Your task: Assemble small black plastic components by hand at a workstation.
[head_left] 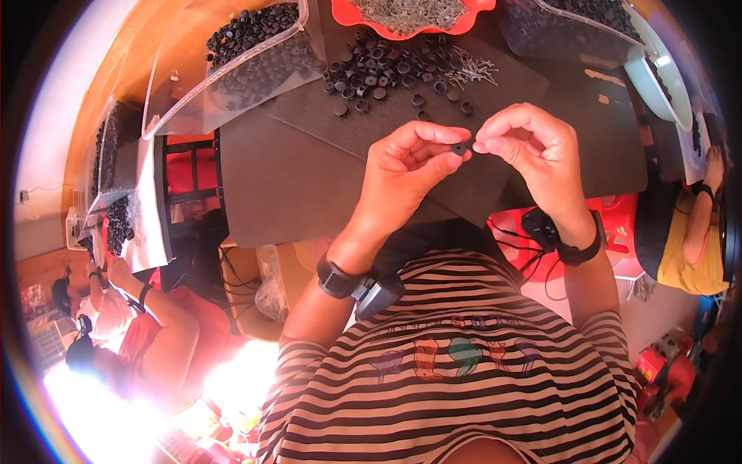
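Note:
My left hand (406,168) pinches a small black round cap (458,149) with a hole in its middle, between thumb and forefinger. Close beside it, the thumb and fingertips of my right hand (537,151) are pressed together. Whatever they hold, if anything, is too small to make out. Both hands are above the dark tabletop, just on the near side of a loose heap of black caps (371,66). Several metal screws (473,69) lie at the heap's right side.
A red scalloped bowl (369,31) full of screws stands at the far edge. Clear plastic bins (224,97) of black parts flank it, with a pale bowl (657,91) at far right. Other people (166,332) sit at the left, and another person's arm (699,224) shows at the right.

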A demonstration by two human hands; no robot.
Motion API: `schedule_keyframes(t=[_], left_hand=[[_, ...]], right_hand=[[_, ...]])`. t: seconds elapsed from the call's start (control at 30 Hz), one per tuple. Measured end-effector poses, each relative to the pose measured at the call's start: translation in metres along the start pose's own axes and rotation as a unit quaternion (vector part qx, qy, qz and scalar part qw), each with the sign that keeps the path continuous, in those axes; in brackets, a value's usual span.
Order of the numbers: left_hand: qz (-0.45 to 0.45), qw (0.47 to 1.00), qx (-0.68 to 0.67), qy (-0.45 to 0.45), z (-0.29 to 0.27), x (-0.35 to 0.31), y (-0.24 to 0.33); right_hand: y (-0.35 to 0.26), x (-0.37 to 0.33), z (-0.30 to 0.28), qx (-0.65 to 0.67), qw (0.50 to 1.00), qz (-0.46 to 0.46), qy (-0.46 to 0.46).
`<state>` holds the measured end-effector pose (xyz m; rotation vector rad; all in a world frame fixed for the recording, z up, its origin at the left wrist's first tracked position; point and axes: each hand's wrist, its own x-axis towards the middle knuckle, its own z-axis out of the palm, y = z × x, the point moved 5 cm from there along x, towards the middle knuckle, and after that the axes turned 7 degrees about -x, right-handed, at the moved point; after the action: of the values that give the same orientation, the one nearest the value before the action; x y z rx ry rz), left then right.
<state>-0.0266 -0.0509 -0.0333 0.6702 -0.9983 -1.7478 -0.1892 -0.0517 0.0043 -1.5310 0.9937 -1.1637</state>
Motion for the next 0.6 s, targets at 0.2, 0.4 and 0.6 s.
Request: schedule_keyframes(t=[0.2,0.4,0.6], left_hand=[[0.011,1.0,0.019,0.004,0.006,0.001,-0.004],[0.01,0.999,0.037,0.003,0.008,-0.001,-0.007],[0.01,0.999,0.045,0.005,0.008,-0.003,-0.007]], right_hand=[[0.006,-0.008,0.008,0.013,0.999,-0.033,0.017],[0.009,-0.011,0.008,-0.004,0.999,-0.046,0.027],[0.0,-0.014,0.007,-0.131,0.986,-0.099,0.044]])
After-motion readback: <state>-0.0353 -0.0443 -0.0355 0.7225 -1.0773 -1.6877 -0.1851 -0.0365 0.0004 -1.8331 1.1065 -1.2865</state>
